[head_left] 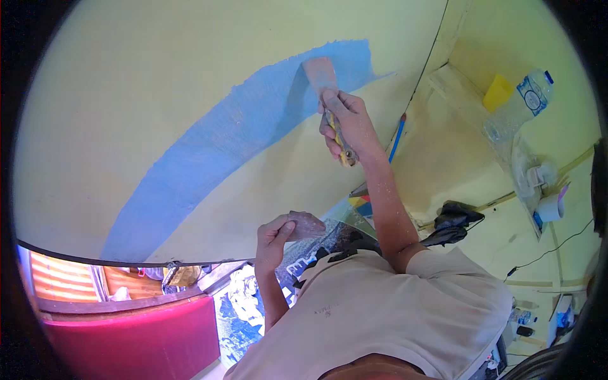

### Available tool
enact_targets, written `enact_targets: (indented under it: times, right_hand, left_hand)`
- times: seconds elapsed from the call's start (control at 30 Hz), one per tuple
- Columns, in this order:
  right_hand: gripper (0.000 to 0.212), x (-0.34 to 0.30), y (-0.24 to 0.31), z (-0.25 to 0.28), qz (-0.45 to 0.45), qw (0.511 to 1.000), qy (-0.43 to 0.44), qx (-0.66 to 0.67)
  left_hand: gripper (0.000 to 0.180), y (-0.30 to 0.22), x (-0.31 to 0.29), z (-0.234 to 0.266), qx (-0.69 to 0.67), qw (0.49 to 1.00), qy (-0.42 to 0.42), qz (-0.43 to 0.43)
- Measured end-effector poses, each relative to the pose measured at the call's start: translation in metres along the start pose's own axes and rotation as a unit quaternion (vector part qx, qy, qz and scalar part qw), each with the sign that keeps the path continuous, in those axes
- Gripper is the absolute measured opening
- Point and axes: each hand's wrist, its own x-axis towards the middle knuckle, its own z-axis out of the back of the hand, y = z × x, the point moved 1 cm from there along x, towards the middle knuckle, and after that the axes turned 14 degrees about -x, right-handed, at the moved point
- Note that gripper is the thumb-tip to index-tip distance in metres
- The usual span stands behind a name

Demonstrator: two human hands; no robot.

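Observation:
My right hand (pixel 348 123) is closed around the yellowish handle of a scraper (pixel 320 73). Its wide, flat blade lies against or just over the upper right part of a curved blue band (pixel 209 139). That band is painted across a large pale yellow panel (pixel 126 76), and the blade casts a shadow on it. Lower down, beside the panel's bottom edge, my left hand (pixel 271 240) pinches a flat grey-brown piece (pixel 305 225) between thumb and fingers. What kind of piece it is, I cannot tell.
A plastic bottle (pixel 522 101) and a yellow piece (pixel 498 93) stand on a ledge to the right. Near the panel's right edge is a blue pencil-like stick (pixel 397 139). A black plastic bag (pixel 453 221) hangs beyond my right arm. At lower left is a red surface (pixel 136 335).

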Motion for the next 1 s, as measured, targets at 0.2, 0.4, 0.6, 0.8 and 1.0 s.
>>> enact_targets:
  times: [0.2, 0.4, 0.6, 0.8, 1.0]
  right_hand:
    - [0.032, 0.003, -0.007, -0.029, 0.059, 0.996, 0.064, -0.009]
    - [0.034, 0.021, -0.017, -0.018, 0.064, 0.993, -0.053, 0.080]
    - [0.031, 0.007, -0.013, -0.033, 0.077, 0.994, -0.005, 0.082]
    - [0.028, 0.024, -0.013, -0.023, 0.094, 0.986, -0.093, 0.104]
    - [0.028, 0.012, -0.020, -0.019, 0.080, 0.986, -0.087, 0.118]
  left_hand:
    - [0.020, 0.001, -0.001, 0.003, -0.008, 1.000, -0.017, 0.004]
    - [0.021, -0.001, -0.006, 0.011, 0.011, 1.000, -0.019, 0.005]
    - [0.020, -0.010, -0.010, 0.015, 0.016, 1.000, -0.019, -0.008]
    - [0.021, -0.007, -0.010, 0.020, 0.016, 1.000, 0.015, -0.001]
    - [0.021, -0.002, -0.009, 0.031, -0.009, 1.000, -0.004, 0.004]
